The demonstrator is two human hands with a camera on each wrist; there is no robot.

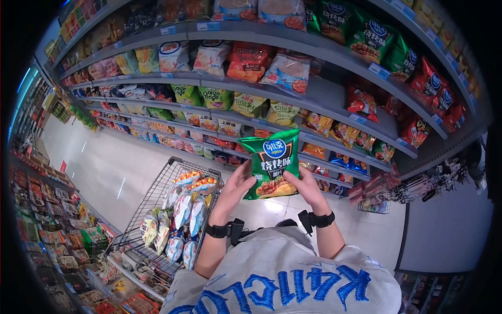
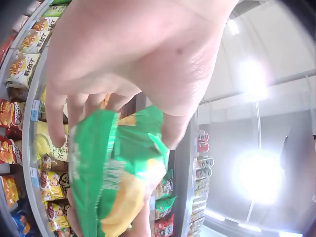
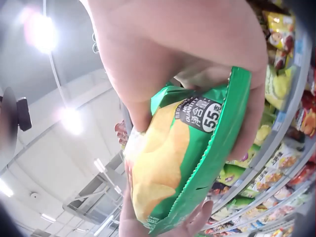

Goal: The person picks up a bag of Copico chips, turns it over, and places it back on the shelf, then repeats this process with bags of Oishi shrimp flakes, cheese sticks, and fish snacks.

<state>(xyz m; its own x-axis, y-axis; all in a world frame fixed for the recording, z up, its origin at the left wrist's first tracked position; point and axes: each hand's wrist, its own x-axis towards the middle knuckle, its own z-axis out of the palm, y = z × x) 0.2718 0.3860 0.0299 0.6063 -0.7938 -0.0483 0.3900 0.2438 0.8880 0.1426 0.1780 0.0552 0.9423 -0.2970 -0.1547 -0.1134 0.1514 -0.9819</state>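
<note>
Thick blue lettering (image 1: 286, 289) crosses the pale grey top (image 1: 290, 259), and black wrist straps (image 1: 217, 231) carry boxy mounts (image 1: 236, 228)

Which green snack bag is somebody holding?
The green bag gripped by the left hand and right hand; no hand touches the other green bags.

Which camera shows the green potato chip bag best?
The head view: the green potato chip bag faces it, logo readable, held between left hand and right hand. The left wrist view shows it blurred and slanted; the right wrist view shows a sealed edge and "55" label.
</note>
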